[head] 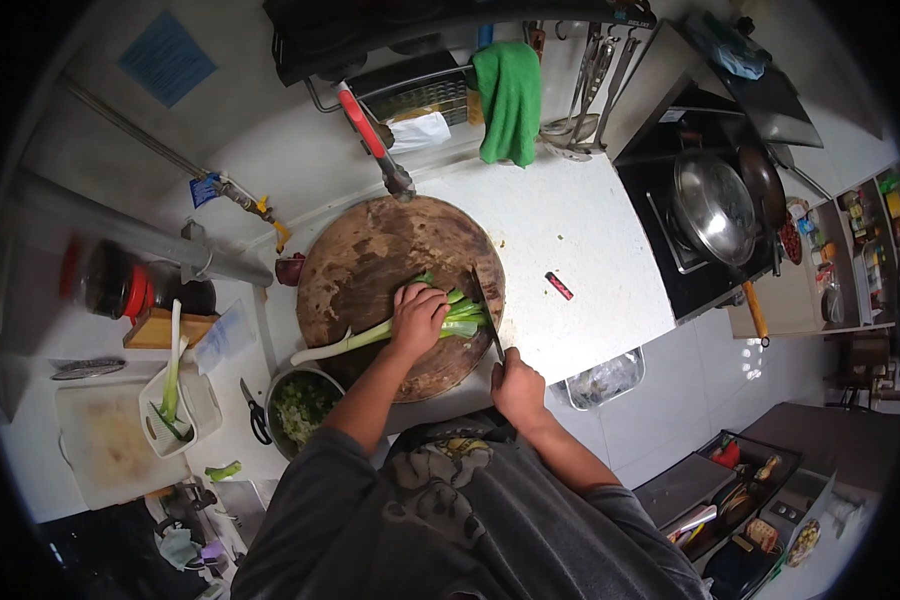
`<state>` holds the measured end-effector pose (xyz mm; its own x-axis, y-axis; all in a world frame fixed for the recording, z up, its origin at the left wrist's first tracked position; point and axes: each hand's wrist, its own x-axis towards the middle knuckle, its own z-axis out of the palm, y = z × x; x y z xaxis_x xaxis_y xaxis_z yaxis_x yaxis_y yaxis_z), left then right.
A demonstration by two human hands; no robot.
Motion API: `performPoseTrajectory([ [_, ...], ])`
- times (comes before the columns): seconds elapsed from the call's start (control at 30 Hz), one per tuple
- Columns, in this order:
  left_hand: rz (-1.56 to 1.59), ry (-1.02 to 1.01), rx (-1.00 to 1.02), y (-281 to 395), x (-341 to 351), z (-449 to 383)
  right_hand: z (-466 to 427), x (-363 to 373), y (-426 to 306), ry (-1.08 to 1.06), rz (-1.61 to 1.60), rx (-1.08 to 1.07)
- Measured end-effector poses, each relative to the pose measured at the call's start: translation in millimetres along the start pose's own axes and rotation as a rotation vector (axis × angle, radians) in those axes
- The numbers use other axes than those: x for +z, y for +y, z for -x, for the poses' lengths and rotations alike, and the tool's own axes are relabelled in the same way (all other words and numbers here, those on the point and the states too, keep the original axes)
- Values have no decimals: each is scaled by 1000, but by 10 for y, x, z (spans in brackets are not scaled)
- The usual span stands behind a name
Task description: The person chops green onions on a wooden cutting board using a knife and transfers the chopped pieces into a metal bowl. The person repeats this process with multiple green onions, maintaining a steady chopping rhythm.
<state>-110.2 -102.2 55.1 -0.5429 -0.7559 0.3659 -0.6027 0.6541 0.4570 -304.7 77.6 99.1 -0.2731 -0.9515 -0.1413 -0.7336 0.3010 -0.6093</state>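
Observation:
On a round wooden chopping board [360, 240] lies a leek or large green onion [352, 343], its white end towards the lower left and its green leaves at the right. My left hand [418, 319] presses down around its upper stalk. My right hand [519, 384] grips the handle of a kitchen knife [484, 307], whose blade stands on edge at the cut ends of the leaves. Beside the board's lower left edge, a metal pot [270, 397] holds chopped greens [298, 405].
Black-handled scissors [257, 420] lie left of the pot. A white basket [214, 405] holds another stalk. A red onion [290, 270] touches the board's left side. A red and black lighter [559, 286] lies on the white counter [607, 247], with a lidded wok [714, 206] on the hob further right.

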Motion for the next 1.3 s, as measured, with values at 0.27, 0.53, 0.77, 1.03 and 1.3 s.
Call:
performPoseTrajectory([
  [0.27, 498, 12, -102, 162, -232, -8, -19, -26, -45, 13, 12, 17],
  [0.53, 441, -75, -325, 85, 96, -69, -10, 9, -65, 24, -14, 14],
  [0.77, 148, 115, -135, 199, 130, 35, -16, 14, -97, 20, -1, 25],
  [1.03, -7, 25, -46, 175, -348, 158, 0, 23, -72, 15, -13, 42],
  [1.3, 127, -238, -53, 19, -126, 239, -51, 76, -144, 43, 11, -6],
])
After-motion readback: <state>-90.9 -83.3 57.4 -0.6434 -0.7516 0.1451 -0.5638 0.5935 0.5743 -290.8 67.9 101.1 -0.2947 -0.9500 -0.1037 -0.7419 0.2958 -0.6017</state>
